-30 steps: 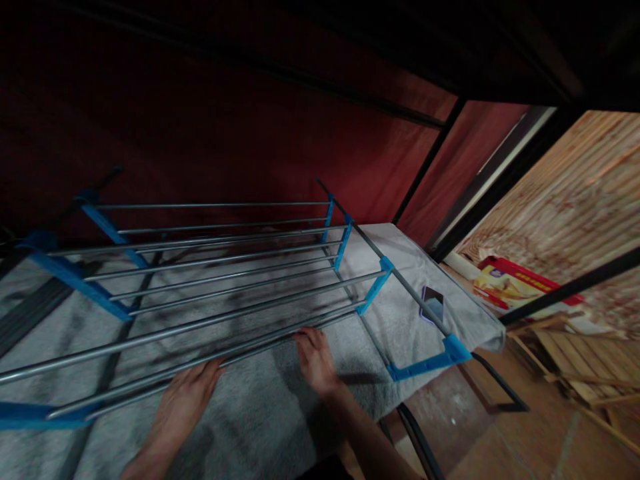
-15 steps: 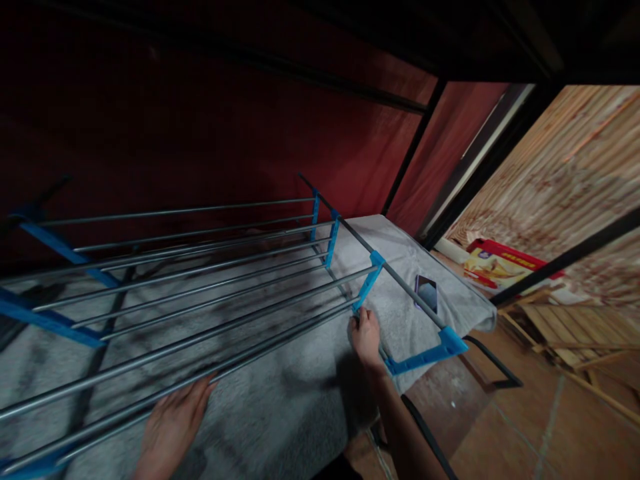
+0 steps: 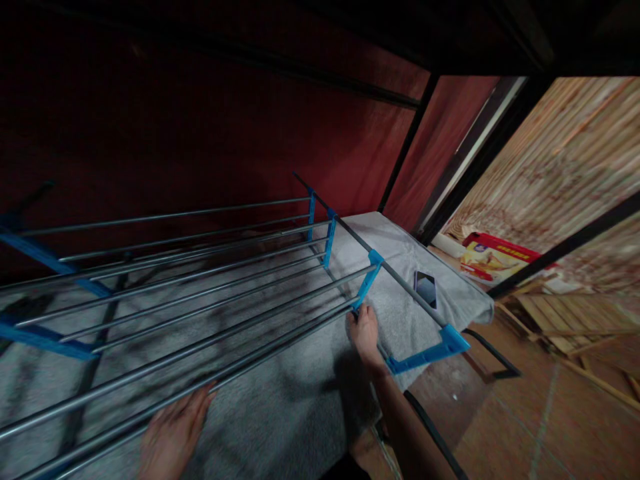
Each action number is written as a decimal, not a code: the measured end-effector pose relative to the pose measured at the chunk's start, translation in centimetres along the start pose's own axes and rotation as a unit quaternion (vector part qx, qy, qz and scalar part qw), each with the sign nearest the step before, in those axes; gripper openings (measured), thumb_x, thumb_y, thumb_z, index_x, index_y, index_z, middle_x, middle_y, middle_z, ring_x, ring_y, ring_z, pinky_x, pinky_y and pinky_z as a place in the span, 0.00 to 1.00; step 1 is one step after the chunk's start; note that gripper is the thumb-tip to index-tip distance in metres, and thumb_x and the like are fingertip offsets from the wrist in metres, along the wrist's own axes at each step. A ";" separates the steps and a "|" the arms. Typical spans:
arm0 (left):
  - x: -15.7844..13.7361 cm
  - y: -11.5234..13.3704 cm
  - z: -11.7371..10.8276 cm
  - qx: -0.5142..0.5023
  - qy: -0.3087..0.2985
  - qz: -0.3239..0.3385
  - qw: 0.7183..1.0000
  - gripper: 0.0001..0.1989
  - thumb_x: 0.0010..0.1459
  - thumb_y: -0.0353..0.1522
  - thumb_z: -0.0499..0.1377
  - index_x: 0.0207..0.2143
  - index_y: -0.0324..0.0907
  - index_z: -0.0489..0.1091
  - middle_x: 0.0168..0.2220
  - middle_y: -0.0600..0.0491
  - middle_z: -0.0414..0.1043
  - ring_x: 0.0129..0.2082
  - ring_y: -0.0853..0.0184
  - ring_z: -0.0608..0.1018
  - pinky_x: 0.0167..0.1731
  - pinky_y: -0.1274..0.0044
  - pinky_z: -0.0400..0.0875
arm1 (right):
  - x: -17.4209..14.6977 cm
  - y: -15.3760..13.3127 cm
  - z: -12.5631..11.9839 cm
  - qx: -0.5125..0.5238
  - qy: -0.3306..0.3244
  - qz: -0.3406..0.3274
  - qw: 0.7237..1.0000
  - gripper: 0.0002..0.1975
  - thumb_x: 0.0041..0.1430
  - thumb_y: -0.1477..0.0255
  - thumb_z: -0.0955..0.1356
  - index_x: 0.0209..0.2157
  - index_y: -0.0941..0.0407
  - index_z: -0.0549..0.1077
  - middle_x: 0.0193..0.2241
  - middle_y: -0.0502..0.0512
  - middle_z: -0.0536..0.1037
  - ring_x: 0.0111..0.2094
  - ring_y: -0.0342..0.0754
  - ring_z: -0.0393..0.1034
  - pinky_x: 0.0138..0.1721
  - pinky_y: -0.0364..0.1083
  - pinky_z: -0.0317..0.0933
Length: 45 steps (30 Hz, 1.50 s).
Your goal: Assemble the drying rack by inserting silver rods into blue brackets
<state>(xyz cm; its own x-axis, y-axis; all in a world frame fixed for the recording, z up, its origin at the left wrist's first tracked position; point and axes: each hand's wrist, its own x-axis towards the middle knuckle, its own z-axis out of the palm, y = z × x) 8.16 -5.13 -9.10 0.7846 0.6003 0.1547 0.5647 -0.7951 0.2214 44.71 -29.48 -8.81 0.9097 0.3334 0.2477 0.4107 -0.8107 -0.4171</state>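
A rack of grey metal tubes [image 3: 220,333] with blue plastic connectors [image 3: 425,353] lies across a surface covered by a grey cloth [image 3: 295,413]. My left hand [image 3: 175,430] is at the front lower tubes, its fingers reaching round them; the fingertips are partly hidden. Further right, my right hand [image 3: 365,331] closes around the low corner where the front tubes meet a blue connector and the dark side pole. Its fingers are curled, and the exact point of grip is covered by the hand.
On the cloth to the right lies a phone [image 3: 425,289]. Behind the rack rises a dark red wall [image 3: 225,147] with black frame bars. A red and yellow box [image 3: 500,257] and wooden slats [image 3: 575,317] are on the right, past the black frame, above a tiled floor [image 3: 530,413].
The view has shifted slightly, and the rack's left end now appears a little lower and farther left. Both hands keep their hold at nearly the same spots.
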 end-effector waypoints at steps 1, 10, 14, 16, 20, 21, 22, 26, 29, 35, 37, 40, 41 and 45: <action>0.0 0.0 -0.1 0.002 -0.004 0.000 1.000 0.29 0.67 0.44 0.41 0.50 0.42 0.78 0.46 0.46 0.83 0.44 0.54 0.83 0.48 0.62 0.73 | 0.0 0.0 0.1 -0.001 0.004 -0.001 1.000 0.12 0.65 0.70 0.64 0.48 0.60 0.70 0.43 0.64 0.74 0.46 0.58 0.69 0.51 0.51 0.63; -0.5 -0.3 0.2 0.017 0.009 0.008 1.000 0.29 0.66 0.43 0.42 0.49 0.42 0.78 0.47 0.46 0.82 0.45 0.55 0.83 0.48 0.64 0.73 | -0.3 0.0 0.9 -0.011 0.034 -0.016 0.999 0.11 0.64 0.71 0.65 0.46 0.60 0.69 0.42 0.65 0.75 0.46 0.59 0.70 0.50 0.53 0.64; -0.4 -0.5 0.3 0.024 0.019 0.027 0.999 0.28 0.67 0.43 0.42 0.48 0.43 0.79 0.46 0.46 0.83 0.44 0.56 0.83 0.47 0.66 0.74 | -0.4 0.0 1.2 -0.015 0.045 -0.020 0.999 0.10 0.64 0.71 0.64 0.46 0.59 0.69 0.42 0.64 0.75 0.45 0.59 0.70 0.50 0.52 0.64; -0.4 -0.6 0.5 0.025 0.023 0.028 0.999 0.28 0.67 0.44 0.42 0.48 0.44 0.79 0.46 0.47 0.83 0.44 0.56 0.83 0.46 0.66 0.74 | -0.5 -0.1 1.4 -0.018 0.050 -0.022 0.998 0.11 0.64 0.71 0.64 0.46 0.60 0.69 0.41 0.65 0.75 0.45 0.59 0.71 0.49 0.52 0.64; -0.5 -0.9 0.9 0.017 0.025 0.026 0.999 0.27 0.67 0.43 0.43 0.49 0.44 0.79 0.48 0.48 0.82 0.46 0.55 0.83 0.47 0.65 0.74 | -0.5 -0.1 1.7 -0.025 0.061 -0.023 0.998 0.12 0.64 0.71 0.63 0.47 0.60 0.69 0.40 0.65 0.75 0.45 0.60 0.71 0.49 0.53 0.65; -0.5 -0.9 1.0 0.017 0.024 0.027 0.999 0.26 0.67 0.43 0.43 0.49 0.45 0.79 0.49 0.48 0.82 0.46 0.55 0.83 0.48 0.65 0.74 | -0.5 -0.1 1.8 -0.027 0.064 -0.023 0.997 0.12 0.64 0.71 0.63 0.47 0.60 0.69 0.40 0.65 0.74 0.45 0.60 0.71 0.49 0.53 0.65; -0.5 -0.9 1.0 0.017 0.024 0.029 0.999 0.26 0.67 0.42 0.43 0.49 0.44 0.79 0.49 0.47 0.82 0.46 0.55 0.83 0.48 0.64 0.74 | -0.5 -0.1 1.8 -0.028 0.067 -0.024 0.997 0.12 0.64 0.71 0.63 0.47 0.60 0.69 0.40 0.65 0.74 0.44 0.59 0.71 0.49 0.53 0.65; -0.5 -1.0 1.3 0.024 0.028 0.033 0.999 0.27 0.68 0.42 0.43 0.51 0.42 0.78 0.49 0.46 0.81 0.46 0.54 0.83 0.48 0.63 0.74 | -0.6 -0.2 1.9 -0.036 0.077 -0.029 0.996 0.13 0.65 0.71 0.62 0.47 0.61 0.69 0.40 0.66 0.75 0.44 0.60 0.71 0.48 0.54 0.65; -0.4 -1.0 1.4 0.031 0.031 0.035 0.998 0.26 0.69 0.41 0.43 0.51 0.42 0.78 0.48 0.46 0.82 0.45 0.54 0.83 0.47 0.63 0.74 | -0.7 -0.3 1.9 -0.045 0.084 -0.034 0.995 0.12 0.66 0.70 0.61 0.46 0.60 0.69 0.40 0.66 0.75 0.44 0.60 0.71 0.47 0.54 0.65; -0.4 -0.9 1.4 0.044 0.067 0.072 0.994 0.25 0.71 0.40 0.44 0.52 0.42 0.77 0.47 0.46 0.82 0.43 0.56 0.84 0.46 0.65 0.74 | -1.2 -0.8 1.9 -0.075 0.096 -0.026 0.992 0.11 0.68 0.69 0.60 0.44 0.59 0.69 0.39 0.67 0.75 0.43 0.60 0.71 0.47 0.55 0.65; -0.3 -0.8 1.5 0.046 0.083 0.086 0.992 0.24 0.71 0.39 0.44 0.51 0.41 0.77 0.46 0.46 0.83 0.43 0.57 0.83 0.46 0.65 0.73 | -1.3 -1.0 1.9 -0.089 0.101 -0.020 0.991 0.11 0.68 0.69 0.60 0.44 0.60 0.69 0.39 0.68 0.75 0.44 0.61 0.71 0.47 0.56 0.65; -0.1 -0.6 1.4 0.051 0.106 0.104 0.988 0.24 0.72 0.40 0.44 0.51 0.41 0.77 0.46 0.45 0.82 0.44 0.57 0.83 0.47 0.65 0.72 | -1.2 -1.3 1.6 -0.107 0.105 -0.022 0.988 0.12 0.68 0.70 0.60 0.45 0.60 0.70 0.40 0.70 0.76 0.44 0.61 0.72 0.47 0.57 0.65; -0.1 -0.4 1.2 0.054 0.112 0.105 0.987 0.24 0.72 0.41 0.44 0.51 0.41 0.76 0.46 0.45 0.82 0.45 0.56 0.82 0.47 0.65 0.71 | -1.2 -1.4 1.4 -0.110 0.104 -0.027 0.988 0.12 0.68 0.69 0.60 0.45 0.60 0.70 0.40 0.70 0.76 0.44 0.61 0.73 0.47 0.58 0.65; -1.3 1.2 -0.6 0.069 0.116 0.023 0.991 0.23 0.72 0.44 0.46 0.48 0.41 0.76 0.46 0.43 0.80 0.48 0.52 0.79 0.49 0.61 0.68 | -1.9 -0.9 0.3 -0.106 0.087 -0.068 0.988 0.17 0.67 0.66 0.58 0.44 0.63 0.72 0.38 0.76 0.76 0.42 0.66 0.74 0.42 0.61 0.66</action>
<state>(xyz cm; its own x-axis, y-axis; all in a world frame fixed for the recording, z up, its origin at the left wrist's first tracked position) 7.71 -6.81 -8.46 0.7393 0.5548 0.3817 0.5724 -0.8163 0.0778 42.64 -29.23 -9.21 0.8152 0.3722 0.4437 0.4886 -0.8533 -0.1820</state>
